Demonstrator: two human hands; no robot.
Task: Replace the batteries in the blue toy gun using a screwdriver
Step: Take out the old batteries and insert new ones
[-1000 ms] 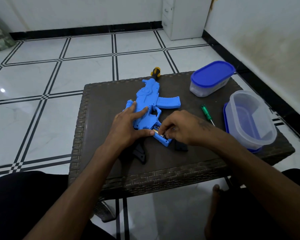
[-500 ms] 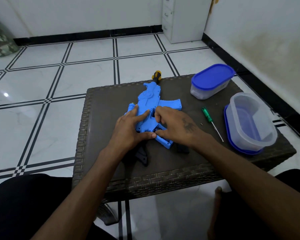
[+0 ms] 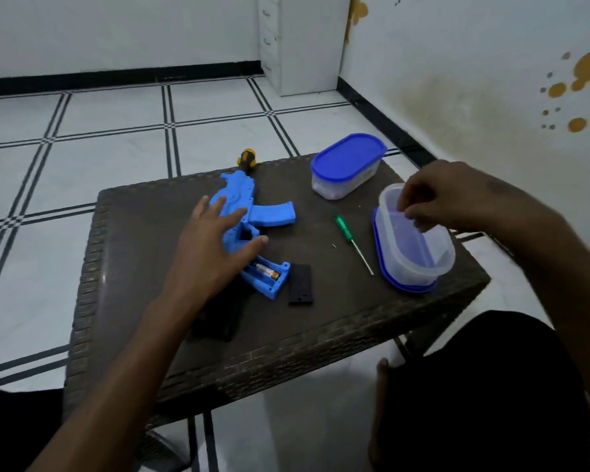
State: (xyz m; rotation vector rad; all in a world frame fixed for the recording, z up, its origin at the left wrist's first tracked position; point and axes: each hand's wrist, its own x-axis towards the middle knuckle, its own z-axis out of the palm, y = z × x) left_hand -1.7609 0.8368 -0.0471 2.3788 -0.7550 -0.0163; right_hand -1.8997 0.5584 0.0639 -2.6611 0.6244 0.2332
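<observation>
Resting on the tabletop (image 3: 143, 233), blue toy gun (image 3: 252, 212) lies under flat, spread left hand (image 3: 212, 247). Right hand (image 3: 436, 199), fingers curled over open container (image 3: 419, 253); contents unclear. Risks: loose screw (image 3: 334, 246) rolling off; cover (image 3: 300, 284) misplaced.

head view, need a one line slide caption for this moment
Left hand rests on the blue toy gun, battery bay open, while the right hand reaches into the open container.

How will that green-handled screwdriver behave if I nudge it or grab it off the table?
The green-handled screwdriver looks slim and round, so a sideways nudge would probably roll it across the flat wicker table. It likely feels light and stiff. Its thin metal shaft lies flat, so pinching the thicker handle seems easier.
</observation>
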